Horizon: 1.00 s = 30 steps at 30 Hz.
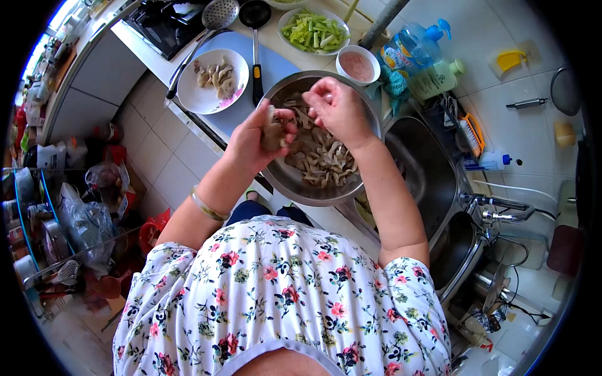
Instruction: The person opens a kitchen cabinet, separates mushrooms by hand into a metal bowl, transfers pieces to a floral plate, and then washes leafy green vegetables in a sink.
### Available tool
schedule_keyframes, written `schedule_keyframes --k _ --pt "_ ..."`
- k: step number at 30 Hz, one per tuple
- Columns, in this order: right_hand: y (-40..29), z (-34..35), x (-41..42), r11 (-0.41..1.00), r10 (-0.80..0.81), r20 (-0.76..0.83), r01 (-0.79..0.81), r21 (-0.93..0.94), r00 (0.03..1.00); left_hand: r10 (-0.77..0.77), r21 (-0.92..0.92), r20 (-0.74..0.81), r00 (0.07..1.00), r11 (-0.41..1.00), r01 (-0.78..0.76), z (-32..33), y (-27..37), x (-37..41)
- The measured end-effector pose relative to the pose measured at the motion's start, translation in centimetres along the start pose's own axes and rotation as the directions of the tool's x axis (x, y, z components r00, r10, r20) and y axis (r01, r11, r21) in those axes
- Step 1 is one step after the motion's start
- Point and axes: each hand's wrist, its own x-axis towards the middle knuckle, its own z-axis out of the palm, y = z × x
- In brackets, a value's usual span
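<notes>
My left hand (244, 145) is curled around a raw grey shrimp (271, 134) at the left rim of a wide stainless steel basin (308, 199). Over the basin's far side is my right hand (345, 117), its fingers bent inward and slightly blurred; whether something small sits between the fingertips is hidden. Many raw grey shrimp (329, 162) lie in the basin below both hands. Beyond my left hand, a white plate (188, 94) with a pink flower pattern carries a small heap of shrimp that look peeled (218, 77).
A blue board (277, 56) lies under the plate and a black ladle (255, 16); a perforated skimmer (220, 14) rests beside them. Farther back stand chopped green celery (315, 30) and a small bowl (375, 77) of pinkish contents. A steel sink (435, 174) and faucet (510, 211) are right.
</notes>
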Motion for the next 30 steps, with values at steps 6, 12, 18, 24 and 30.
schedule_keyframes --k 6,12,18,24,30 --pt "5.3 1.7 -0.5 0.539 -0.142 0.159 0.211 -0.816 0.977 0.080 -0.028 -0.065 0.995 0.996 -0.082 -0.5 0.7 -2.5" --pt "5.5 0.6 -3.6 0.418 0.070 0.436 0.370 -0.830 0.897 0.157 -0.033 0.002 0.988 0.987 -0.157 -1.5 1.5 -4.3" --pt "4.6 -0.3 -3.4 0.574 -0.047 0.348 0.310 -0.758 0.936 0.143 -0.047 -0.032 0.989 0.988 -0.145 -2.1 1.0 -4.9" --pt "4.9 4.4 -1.3 0.423 -0.171 0.358 0.397 -0.814 0.918 0.164 -0.020 -0.008 0.986 0.986 -0.164 -2.0 1.1 -4.8" --pt "4.0 1.2 -3.9 0.607 0.023 0.524 0.405 -0.684 0.851 0.178 -0.086 0.000 0.984 0.980 -0.177 -2.5 1.1 -5.7"
